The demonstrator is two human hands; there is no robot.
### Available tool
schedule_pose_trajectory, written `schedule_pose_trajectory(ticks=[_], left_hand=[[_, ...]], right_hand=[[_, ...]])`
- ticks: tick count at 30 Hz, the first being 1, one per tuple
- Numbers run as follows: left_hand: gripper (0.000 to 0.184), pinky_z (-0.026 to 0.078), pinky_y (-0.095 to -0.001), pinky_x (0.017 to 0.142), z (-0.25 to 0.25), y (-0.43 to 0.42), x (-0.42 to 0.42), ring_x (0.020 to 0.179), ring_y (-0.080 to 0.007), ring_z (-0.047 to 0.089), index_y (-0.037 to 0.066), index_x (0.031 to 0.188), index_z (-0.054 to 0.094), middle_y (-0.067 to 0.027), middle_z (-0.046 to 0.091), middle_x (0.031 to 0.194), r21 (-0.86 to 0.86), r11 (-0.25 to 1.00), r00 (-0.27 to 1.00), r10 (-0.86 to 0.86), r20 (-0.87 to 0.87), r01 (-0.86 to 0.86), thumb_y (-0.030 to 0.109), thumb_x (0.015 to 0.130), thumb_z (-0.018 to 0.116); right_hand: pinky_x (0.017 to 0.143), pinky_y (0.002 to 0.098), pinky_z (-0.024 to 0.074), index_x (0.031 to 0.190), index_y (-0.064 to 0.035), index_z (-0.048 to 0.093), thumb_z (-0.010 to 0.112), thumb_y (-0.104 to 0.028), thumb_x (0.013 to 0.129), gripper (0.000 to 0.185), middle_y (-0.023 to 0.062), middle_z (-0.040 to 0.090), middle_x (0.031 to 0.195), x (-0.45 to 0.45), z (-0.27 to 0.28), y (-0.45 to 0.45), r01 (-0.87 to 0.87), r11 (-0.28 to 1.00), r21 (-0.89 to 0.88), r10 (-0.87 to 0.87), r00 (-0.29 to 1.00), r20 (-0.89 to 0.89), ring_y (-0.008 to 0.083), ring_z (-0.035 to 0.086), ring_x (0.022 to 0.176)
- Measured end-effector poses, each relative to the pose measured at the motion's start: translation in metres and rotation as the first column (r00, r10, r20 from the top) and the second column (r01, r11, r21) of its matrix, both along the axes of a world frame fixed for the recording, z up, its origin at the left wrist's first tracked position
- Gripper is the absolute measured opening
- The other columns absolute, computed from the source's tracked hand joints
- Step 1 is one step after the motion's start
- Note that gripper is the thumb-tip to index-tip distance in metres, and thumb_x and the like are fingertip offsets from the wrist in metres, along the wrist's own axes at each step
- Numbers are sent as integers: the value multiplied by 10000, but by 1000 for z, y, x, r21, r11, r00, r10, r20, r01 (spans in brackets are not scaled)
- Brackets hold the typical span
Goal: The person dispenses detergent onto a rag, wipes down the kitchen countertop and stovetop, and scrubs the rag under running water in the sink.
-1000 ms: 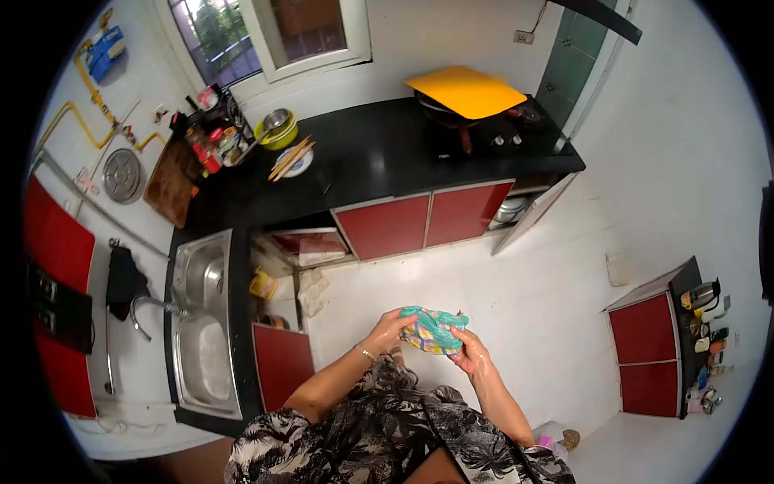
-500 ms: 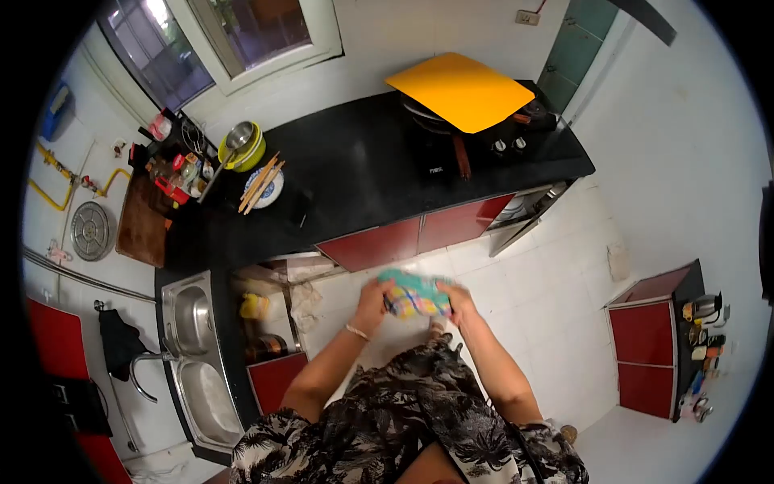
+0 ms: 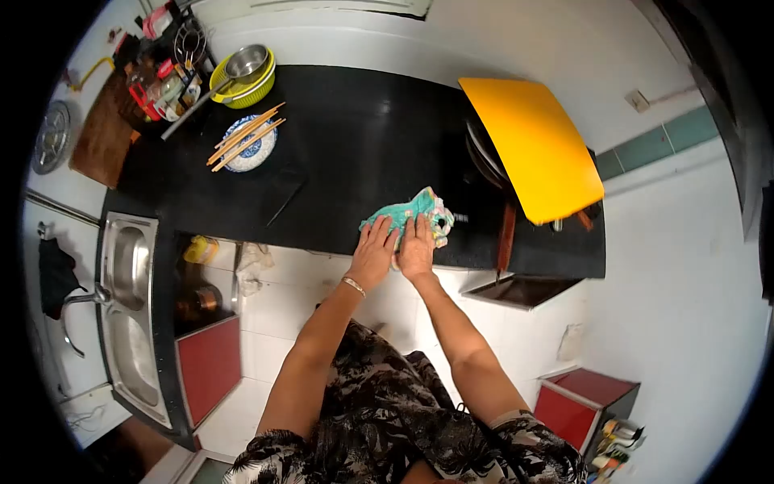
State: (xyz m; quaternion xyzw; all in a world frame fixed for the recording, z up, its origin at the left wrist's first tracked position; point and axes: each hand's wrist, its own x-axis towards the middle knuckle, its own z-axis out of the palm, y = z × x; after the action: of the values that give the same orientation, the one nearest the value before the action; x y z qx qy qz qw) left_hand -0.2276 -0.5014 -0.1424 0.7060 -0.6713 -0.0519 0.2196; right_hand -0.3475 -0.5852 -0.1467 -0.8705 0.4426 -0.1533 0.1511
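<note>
Cloth (image 3: 401, 211): teal with patterned, lighter parts, bunched on the black table (image 3: 347, 137) near its front edge. My left hand (image 3: 372, 256) and right hand (image 3: 416, 252) lie open on it side by side, palms down, fingers extended, pressing rather than gripping. Judged handling: light, limp, not fragile; dampness cannot be told. Best hold: flat fingers over the thick middle, or a pinch at the loose fold beyond my right fingertips.

Surroundings: on my right, a brown handle (image 3: 506, 234) juts toward the front edge beside a yellow board (image 3: 536, 145), limiting sideways room. On my left, well apart, wooden sticks (image 3: 242, 139) lie across a blue-and-white plate (image 3: 256, 153); a green basket (image 3: 242, 98) sits behind.
</note>
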Motion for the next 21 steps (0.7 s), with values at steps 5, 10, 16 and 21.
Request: schedule_pose_trajectory(ticks=[5, 10, 16, 21], left_hand=[[536, 193, -515, 1216, 16, -77, 55, 1485, -333, 280, 26, 1443, 504, -182, 390, 1550, -6, 999, 997, -32, -70, 32, 205, 946, 592], [520, 168, -494, 1225, 2, -199, 116, 1490, -315, 272, 40, 1454, 497, -173, 409, 1538, -54, 998, 999, -19, -30, 18, 222, 968, 538], [523, 135, -477, 1228, -14, -346, 184, 1491, -301, 284, 68, 1476, 487, -150, 419, 1548, -38, 999, 997, 31, 69, -28, 224, 977, 465], [537, 106, -483, 1215, -19, -427, 225, 1483, -304, 281, 93, 1498, 474, -138, 406, 1564, 10, 1000, 982, 0, 191, -2, 264, 989, 467]], right_hand=[[1187, 569, 193, 1491, 33, 411, 578, -125, 928, 608, 270, 304, 1595, 49, -16, -71, 64, 993, -98, -73, 993, -89, 440, 228, 1496], [1190, 584, 185, 1498, 7, 419, 536, -147, 958, 573, 251, 309, 1599, 114, -18, -191, 116, 984, -137, -131, 986, -101, 433, 233, 1494], [1170, 556, 235, 1473, -6, 446, 535, -167, 961, 544, 240, 378, 1556, 187, -26, -335, 131, 972, -197, -158, 979, -130, 415, 299, 1455], [1134, 570, 271, 1404, -16, 504, 534, -188, 987, 452, 224, 413, 1480, 229, -25, -408, 199, 941, -273, -223, 973, -62, 421, 348, 1391]])
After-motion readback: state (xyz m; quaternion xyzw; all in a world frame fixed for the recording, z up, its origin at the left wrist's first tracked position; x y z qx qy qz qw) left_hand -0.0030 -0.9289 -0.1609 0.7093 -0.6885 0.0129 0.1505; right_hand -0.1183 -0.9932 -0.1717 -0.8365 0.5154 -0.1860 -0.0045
